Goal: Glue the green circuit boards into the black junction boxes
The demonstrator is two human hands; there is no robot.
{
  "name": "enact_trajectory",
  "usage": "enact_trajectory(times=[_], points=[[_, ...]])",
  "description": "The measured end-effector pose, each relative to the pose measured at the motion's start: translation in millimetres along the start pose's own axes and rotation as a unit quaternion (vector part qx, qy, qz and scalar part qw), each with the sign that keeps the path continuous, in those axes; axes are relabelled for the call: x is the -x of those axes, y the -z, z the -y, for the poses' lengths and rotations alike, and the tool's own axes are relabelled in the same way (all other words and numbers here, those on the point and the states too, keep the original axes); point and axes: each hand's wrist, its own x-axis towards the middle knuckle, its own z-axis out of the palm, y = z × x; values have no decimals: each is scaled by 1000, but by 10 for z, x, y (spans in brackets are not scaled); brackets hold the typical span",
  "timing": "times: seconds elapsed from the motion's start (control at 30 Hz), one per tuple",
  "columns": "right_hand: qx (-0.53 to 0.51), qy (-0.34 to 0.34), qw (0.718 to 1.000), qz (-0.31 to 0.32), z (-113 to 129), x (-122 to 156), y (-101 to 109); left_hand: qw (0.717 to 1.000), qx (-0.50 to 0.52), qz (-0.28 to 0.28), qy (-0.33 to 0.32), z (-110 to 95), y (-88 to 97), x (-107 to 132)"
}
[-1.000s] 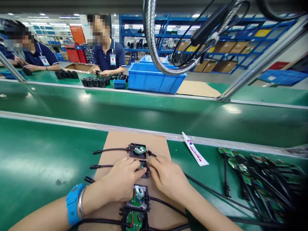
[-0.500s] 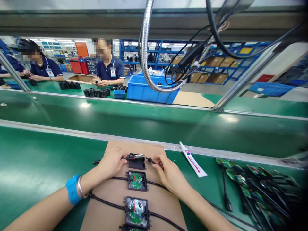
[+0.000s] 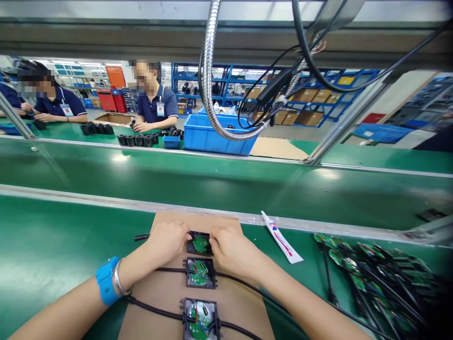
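Observation:
Three small black housings with green circuit boards lie in a column on a brown cardboard sheet (image 3: 166, 293), each with black cables. Both my hands press on the farthest housing (image 3: 200, 243). My left hand (image 3: 166, 243) has its fingers curled against the housing's left edge, by its cable. My right hand (image 3: 228, 250) grips the right edge with bent fingers. The middle housing (image 3: 200, 273) and the nearest housing (image 3: 200, 317) lie untouched below my hands. I wear a blue wristband (image 3: 106, 279) on my left wrist.
A white tube (image 3: 281, 237) lies right of the cardboard. A pile of cabled green boards (image 3: 368, 274) fills the right. A green conveyor belt (image 3: 212, 182) runs across. Beyond it two people work beside a blue bin (image 3: 219, 134) and black parts (image 3: 138, 140). A metal hose (image 3: 208, 80) hangs overhead.
My hands left the middle housing and moved up to the farthest one, first holding its cables, now closing in on its two sides. The view tilted upward.

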Motion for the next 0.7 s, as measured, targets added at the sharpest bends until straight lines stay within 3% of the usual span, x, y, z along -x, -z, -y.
enact_trajectory(times=[0.2,0.5,0.7], points=[[-19,7,1000,20,6,0,-47,1000,13,-2,-4,37,-97,-20],[-30,54,996,66,-10,-65,-236,993,114,12,19,164,-66,-33],[-2,40,995,94,139,50,-120,993,118,20,22,54,-75,29]])
